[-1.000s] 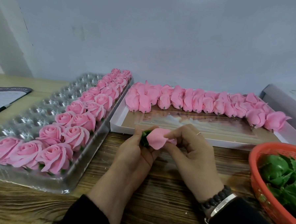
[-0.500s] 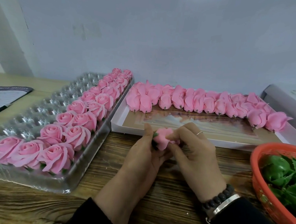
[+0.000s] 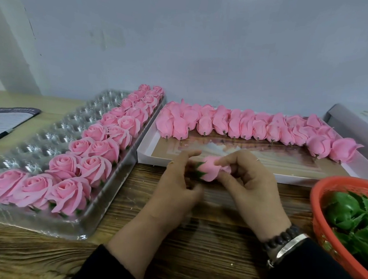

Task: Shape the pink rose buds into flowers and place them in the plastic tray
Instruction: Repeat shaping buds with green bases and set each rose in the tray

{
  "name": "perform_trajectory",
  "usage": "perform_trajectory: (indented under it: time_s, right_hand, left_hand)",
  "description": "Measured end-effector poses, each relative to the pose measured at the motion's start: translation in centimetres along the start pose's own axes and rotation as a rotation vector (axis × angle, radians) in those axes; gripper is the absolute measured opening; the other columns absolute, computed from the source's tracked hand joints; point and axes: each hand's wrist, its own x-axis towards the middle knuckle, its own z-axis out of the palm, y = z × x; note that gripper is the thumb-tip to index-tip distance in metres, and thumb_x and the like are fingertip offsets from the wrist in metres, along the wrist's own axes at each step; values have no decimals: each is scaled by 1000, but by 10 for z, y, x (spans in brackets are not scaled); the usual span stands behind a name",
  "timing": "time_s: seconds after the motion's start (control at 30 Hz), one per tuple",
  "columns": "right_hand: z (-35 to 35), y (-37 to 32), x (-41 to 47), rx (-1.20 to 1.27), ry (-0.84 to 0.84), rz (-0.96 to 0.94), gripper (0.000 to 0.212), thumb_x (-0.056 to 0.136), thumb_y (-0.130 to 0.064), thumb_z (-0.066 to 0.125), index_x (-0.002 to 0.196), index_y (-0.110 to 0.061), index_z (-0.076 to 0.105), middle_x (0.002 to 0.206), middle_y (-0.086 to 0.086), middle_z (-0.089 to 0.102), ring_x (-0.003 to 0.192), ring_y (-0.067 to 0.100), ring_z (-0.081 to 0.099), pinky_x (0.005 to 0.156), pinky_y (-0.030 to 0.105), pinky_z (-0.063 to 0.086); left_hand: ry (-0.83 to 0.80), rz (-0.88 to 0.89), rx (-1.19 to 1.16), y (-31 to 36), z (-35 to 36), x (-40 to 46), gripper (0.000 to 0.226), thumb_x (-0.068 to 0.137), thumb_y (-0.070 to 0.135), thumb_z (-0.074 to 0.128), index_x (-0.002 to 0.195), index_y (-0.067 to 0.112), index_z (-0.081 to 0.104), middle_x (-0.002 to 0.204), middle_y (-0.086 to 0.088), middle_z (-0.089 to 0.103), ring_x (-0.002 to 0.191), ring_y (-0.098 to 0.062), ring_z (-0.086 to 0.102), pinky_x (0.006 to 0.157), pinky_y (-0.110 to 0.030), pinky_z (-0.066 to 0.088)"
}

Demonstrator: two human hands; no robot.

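On a wooden table (image 3: 194,257) against a pale wall, both hands, left hand (image 3: 174,188) and right hand (image 3: 251,185), pinch one pink rose bud (image 3: 209,170) between them, near the plastic tray (image 3: 46,224) of finished flowers (image 3: 69,188).

The rose bud (image 3: 211,170) held over the desk (image 3: 205,243) is pink with a dark green calyx. The desk is brown wood with dark grain streaks. The plastic tray (image 3: 57,130) at left is clear and glinting silver, its opened flowers (image 3: 69,191) pink. The far box (image 3: 148,156) is white-rimmed with a brown floor. The basket (image 3: 320,202) at right is orange-red, its leaves (image 3: 349,214) green. Both sleeves (image 3: 312,272) are black.
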Motion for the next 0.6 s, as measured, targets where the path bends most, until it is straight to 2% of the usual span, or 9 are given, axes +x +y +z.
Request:
perform_trajectory:
  time_s: [0.03, 0.1, 0.17, 0.23, 0.3, 0.4, 0.43, 0.5, 0.6]
  right_hand:
    - [0, -2, -1, -31, -42, -23, 24, 76, -11, 66, 84, -33, 60, 79, -7, 59, 77, 11, 58, 75, 33, 49]
    - [1, -8, -3, -121, -138, -91, 23, 77, -12, 64, 87, -33, 59, 84, -15, 58, 82, 2, 56, 77, 16, 44]
    - [3, -16, -3, -174, -209, -158, 20, 76, -15, 62, 88, -32, 60, 86, -23, 56, 88, -4, 55, 78, 7, 40]
    - [4, -21, -3, -185, -244, -216, 15, 77, -12, 61, 83, -25, 65, 90, -25, 54, 91, -5, 54, 80, 6, 41]
    - [4, -24, -3, -206, -265, -253, 10, 77, -9, 60, 82, -14, 68, 89, -17, 57, 91, -2, 54, 81, 8, 42]
    - [4, -26, -4, -197, -272, -255, 13, 80, -9, 59, 87, -15, 67, 91, -7, 62, 90, 3, 57, 80, 16, 45]
    - [4, -27, -5, -186, -259, -249, 17, 81, -12, 59, 94, -20, 65, 95, -9, 61, 90, 3, 57, 80, 15, 45]
    - [7, -27, -7, -147, -182, -240, 26, 85, -19, 56, 108, -33, 56, 100, -14, 58, 91, 0, 58, 79, 9, 45]
    - [12, -24, -9, 2, -35, -131, 31, 84, -17, 52, 104, -40, 47, 98, -15, 60, 93, -1, 60, 74, 6, 45]
  left_hand:
    - [0, 4, 21, 1, 2, -1, 56, 77, -3, 63, 119, 30, 46, 116, -3, 55, 102, -9, 56, 82, -15, 47]
    - [17, -6, 52, 1, 5, 0, 57, 73, 2, 71, 121, 24, 48, 115, -3, 56, 102, -13, 57, 86, -25, 49]
    - [37, -33, 84, 3, 5, 1, 61, 69, 0, 72, 122, 18, 47, 112, -6, 58, 99, -18, 59, 87, -32, 50]
    - [47, -54, 103, 3, 5, 2, 63, 68, -2, 71, 123, 14, 46, 109, -6, 60, 97, -18, 60, 85, -30, 50]
    - [54, -71, 117, 5, 7, 1, 56, 70, -2, 69, 120, 12, 49, 107, -6, 61, 97, -19, 59, 85, -31, 50]
    - [60, -58, 147, 8, 8, -2, 25, 75, 1, 66, 97, 10, 63, 93, -6, 67, 88, -19, 62, 77, -30, 52]
    - [64, -63, 89, 8, 7, -3, 14, 77, 2, 65, 88, 10, 66, 85, -9, 68, 82, -20, 64, 71, -29, 53]
    - [90, -135, -209, 11, 5, -4, 3, 79, 4, 67, 81, 4, 69, 79, -20, 68, 74, -28, 64, 62, -28, 54]
    - [153, -279, -625, 9, 5, -1, 36, 73, 12, 71, 100, -10, 62, 98, -31, 63, 88, -44, 60, 80, -49, 49]
